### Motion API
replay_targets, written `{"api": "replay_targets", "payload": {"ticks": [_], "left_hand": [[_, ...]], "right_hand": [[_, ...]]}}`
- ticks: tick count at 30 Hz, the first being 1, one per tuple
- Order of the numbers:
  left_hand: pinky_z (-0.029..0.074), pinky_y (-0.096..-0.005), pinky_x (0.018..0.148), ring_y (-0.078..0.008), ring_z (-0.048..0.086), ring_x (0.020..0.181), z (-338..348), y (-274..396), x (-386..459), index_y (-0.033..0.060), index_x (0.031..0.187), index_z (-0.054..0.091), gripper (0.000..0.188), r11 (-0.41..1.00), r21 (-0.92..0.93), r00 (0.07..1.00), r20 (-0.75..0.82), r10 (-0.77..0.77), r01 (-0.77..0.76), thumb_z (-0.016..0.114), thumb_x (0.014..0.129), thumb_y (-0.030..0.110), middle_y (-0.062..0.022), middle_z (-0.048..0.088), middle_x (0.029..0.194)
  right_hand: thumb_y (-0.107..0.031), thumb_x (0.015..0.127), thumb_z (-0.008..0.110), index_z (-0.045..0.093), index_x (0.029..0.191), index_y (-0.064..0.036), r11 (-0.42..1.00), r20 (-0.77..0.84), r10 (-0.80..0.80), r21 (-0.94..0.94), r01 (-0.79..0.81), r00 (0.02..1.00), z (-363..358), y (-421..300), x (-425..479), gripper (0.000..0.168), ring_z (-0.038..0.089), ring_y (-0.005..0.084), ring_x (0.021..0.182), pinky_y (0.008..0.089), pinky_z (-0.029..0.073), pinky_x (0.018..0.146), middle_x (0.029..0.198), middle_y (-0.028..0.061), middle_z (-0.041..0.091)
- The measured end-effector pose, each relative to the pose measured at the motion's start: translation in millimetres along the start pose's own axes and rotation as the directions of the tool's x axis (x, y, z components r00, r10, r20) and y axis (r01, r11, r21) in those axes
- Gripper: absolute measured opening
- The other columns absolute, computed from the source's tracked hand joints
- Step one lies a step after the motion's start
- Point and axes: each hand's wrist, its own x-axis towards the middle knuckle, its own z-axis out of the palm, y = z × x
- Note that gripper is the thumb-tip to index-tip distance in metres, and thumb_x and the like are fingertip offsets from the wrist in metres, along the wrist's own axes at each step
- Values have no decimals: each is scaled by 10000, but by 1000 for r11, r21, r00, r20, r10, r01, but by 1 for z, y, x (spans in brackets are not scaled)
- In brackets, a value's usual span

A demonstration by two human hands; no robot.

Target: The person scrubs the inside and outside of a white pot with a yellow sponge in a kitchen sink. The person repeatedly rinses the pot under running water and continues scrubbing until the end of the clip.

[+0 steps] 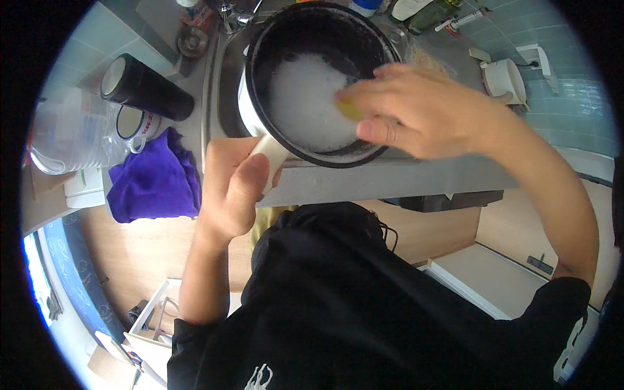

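Observation:
A pot with a dark interior and a white outside (pixel 263 63) is tilted over the sink, its opening towards me. White suds (pixel 312 102) cover much of its inner bottom. My left hand (pixel 234 180) is closed around the pot's cream-coloured handle (pixel 274 158). At the pot's right rim, my right hand (pixel 414 112) holds a yellow sponge (pixel 350 108) by its fingers, over the suds. Motion blurs the fingertips, and the hand covers part of the sponge.
The steel sink (pixel 229 97) lies under the pot, with a faucet (pixel 238 18) behind. To the left are a black tumbler (pixel 151 90), an enamel mug (pixel 139 124), a purple cloth (pixel 153 183) and clear plastic containers (pixel 78 129). Bottles (pixel 431 17) and a white pot (pixel 504 80) stand right.

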Motion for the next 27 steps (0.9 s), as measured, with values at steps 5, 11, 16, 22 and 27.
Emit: {"api": "replay_targets", "payload": {"ticks": [5,11,16,22,27], "left_hand": [[277,-289,471,-117,447,490,10,-7,-3,39,631,532,717,995,89,999,-35,39,-36,377,926,674,-5,477,523],[318,-313,488,-134,472,521,22,-20,-13,37,663,547,695,990,119,997,-23,77,-74,399,949,653,-21,505,568],[387,-437,507,-391,522,516,34,-32,-14,25,642,558,559,982,164,995,-6,98,-96,519,909,515,-177,508,565],[389,-467,529,-440,512,540,47,-57,-20,35,644,543,504,970,185,987,12,160,-159,539,889,475,-200,507,572],[365,-470,523,-425,480,526,46,-78,-24,46,633,519,487,952,199,970,-16,241,-233,538,896,456,-185,495,581]], "right_hand": [[-513,1017,499,483,1444,-32,984,104,87,145,-102,991,14,-15,-8,643,447,431,1384,503,347,1171,1445,279,513],[-703,1020,266,484,1410,81,836,71,91,537,-115,993,54,-35,-5,902,470,435,1374,462,364,1167,1434,324,503],[-734,1014,185,411,1474,76,297,-9,-15,955,13,1000,32,-61,-10,959,423,326,1421,387,311,1183,1482,240,491],[-764,997,242,515,1399,-35,-492,-277,227,795,355,934,72,-77,61,876,497,167,1271,341,325,1128,1356,81,582],[-728,1019,262,563,1165,-29,-275,-301,317,878,391,899,82,-93,74,775,575,169,1040,319,433,967,1066,97,633]]}}
